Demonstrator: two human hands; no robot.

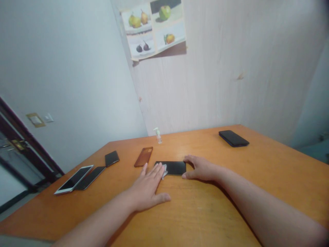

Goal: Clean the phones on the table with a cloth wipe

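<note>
A black phone [176, 168] lies flat and sideways on the wooden table. My right hand [202, 168] grips its right end, thumb at the near corner and fingers at the far corner. Over the phone's left end, my left hand [147, 188] lies flat with fingers stretched out and thumb spread. Under those fingertips is a small white wipe [165, 171], mostly covered by them. Just beyond my left hand rests a brown translucent phone case [144, 157], apart from both hands.
To the left on the table [205, 219] lie a white tablet [74, 180], a long black phone [91, 177] beside it and a smaller dark flat item [112, 158]. A clear pump bottle [158, 136] stands at the back. A black case [233, 138] lies far right.
</note>
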